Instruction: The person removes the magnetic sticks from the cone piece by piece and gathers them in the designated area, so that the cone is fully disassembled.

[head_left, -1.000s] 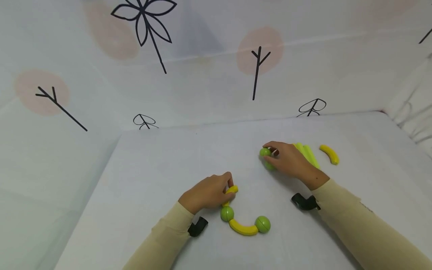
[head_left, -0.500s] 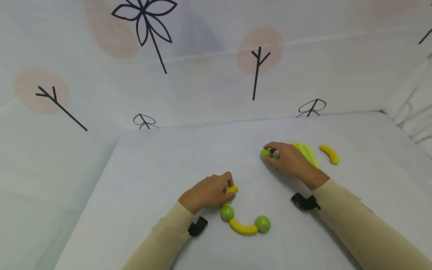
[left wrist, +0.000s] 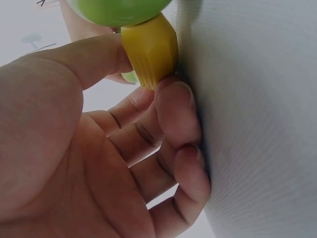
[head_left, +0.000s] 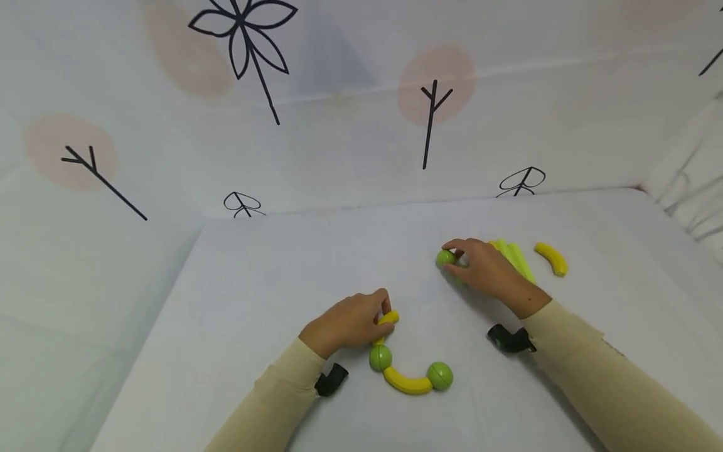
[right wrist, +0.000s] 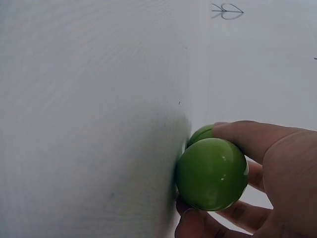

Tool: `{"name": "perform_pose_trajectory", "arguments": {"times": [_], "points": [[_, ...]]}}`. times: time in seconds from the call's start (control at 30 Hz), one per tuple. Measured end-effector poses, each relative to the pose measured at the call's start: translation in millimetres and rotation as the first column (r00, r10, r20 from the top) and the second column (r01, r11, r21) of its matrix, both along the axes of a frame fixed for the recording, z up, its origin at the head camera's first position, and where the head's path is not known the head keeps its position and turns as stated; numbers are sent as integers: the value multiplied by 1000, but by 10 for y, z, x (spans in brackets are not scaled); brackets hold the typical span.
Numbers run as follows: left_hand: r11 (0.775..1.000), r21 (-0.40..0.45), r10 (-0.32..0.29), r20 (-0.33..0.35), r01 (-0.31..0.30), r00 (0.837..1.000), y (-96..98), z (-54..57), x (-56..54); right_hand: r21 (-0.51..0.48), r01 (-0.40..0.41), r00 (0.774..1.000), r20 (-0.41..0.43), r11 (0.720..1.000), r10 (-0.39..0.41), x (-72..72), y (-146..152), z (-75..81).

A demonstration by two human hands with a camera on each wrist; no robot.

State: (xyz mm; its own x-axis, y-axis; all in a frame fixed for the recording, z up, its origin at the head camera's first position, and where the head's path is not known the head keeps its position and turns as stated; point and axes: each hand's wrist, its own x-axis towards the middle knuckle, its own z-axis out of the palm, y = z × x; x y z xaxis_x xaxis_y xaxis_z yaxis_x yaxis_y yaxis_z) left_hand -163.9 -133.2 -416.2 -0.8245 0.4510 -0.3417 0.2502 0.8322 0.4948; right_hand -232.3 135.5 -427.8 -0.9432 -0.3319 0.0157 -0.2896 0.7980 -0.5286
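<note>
In the head view my left hand [head_left: 347, 320] pinches a yellow toy banana [head_left: 388, 317] between thumb and fingers, low over the white surface. The left wrist view shows the ribbed end of that banana [left wrist: 151, 52] against a green ball [left wrist: 121, 10]. In the head view a green ball [head_left: 381, 358], a second toy banana [head_left: 407, 382] and another green ball [head_left: 440, 375] continue from it in a curve. Farther right, my right hand [head_left: 480, 267] holds a green ball [head_left: 445, 258] between thumb and fingers. Another green ball [right wrist: 212, 173] lies beside it, mostly hidden under the hand in the head view.
Beyond the right hand lie several light-green sticks [head_left: 518, 260], partly covered by that hand. A toy banana [head_left: 551, 258] rests to their right. A white cloth backdrop [head_left: 350, 150] with plant drawings rises behind the white table [head_left: 271, 263].
The second green ball under my right hand has shifted right and is more hidden; the held ball has moved slightly. My left hand stays where it was on the banana.
</note>
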Motion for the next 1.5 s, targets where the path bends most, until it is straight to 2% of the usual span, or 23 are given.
{"name": "perform_pose_trajectory", "arguments": {"times": [0.23, 0.47, 0.63, 0.73, 0.9, 1.07, 1.27, 1.5], "points": [[1000, 4, -8, -25, 8, 1000, -6, -2, -16, -5, 6, 1000, -17, 1000, -7, -15, -3, 15], [1000, -10, -8, -9, 8, 1000, -5, -23, -16, 13, 30, 1000, -7, 999, -30, -4, 2, 46], [1000, -10, -15, -34, 15, 999, 4, -4, -24, -10, 76, 992, -103, 997, -77, 39, -17, 129], [1000, -9, -10, -19, 9, 1000, 10, -7, -22, -48, 70, 989, -126, 996, -75, 95, -69, 168], [1000, -17, 0, 2, 0, 1000, 6, -38, -10, -93, -5, 989, -151, 996, -9, 210, -191, 212], [1000, -21, -14, -60, 12, 998, 30, -49, -24, -88, -67, 981, -186, 994, 50, 327, -300, 257], [999, -53, -1, -52, -2, 999, 28, -33, 5, -64, -162, 979, -136, 985, 152, 451, -401, 221], [982, -189, 11, -61, -23, 998, -15, 83, 36, -46, -226, 972, -83, 973, 221, 495, -463, 144]]}}
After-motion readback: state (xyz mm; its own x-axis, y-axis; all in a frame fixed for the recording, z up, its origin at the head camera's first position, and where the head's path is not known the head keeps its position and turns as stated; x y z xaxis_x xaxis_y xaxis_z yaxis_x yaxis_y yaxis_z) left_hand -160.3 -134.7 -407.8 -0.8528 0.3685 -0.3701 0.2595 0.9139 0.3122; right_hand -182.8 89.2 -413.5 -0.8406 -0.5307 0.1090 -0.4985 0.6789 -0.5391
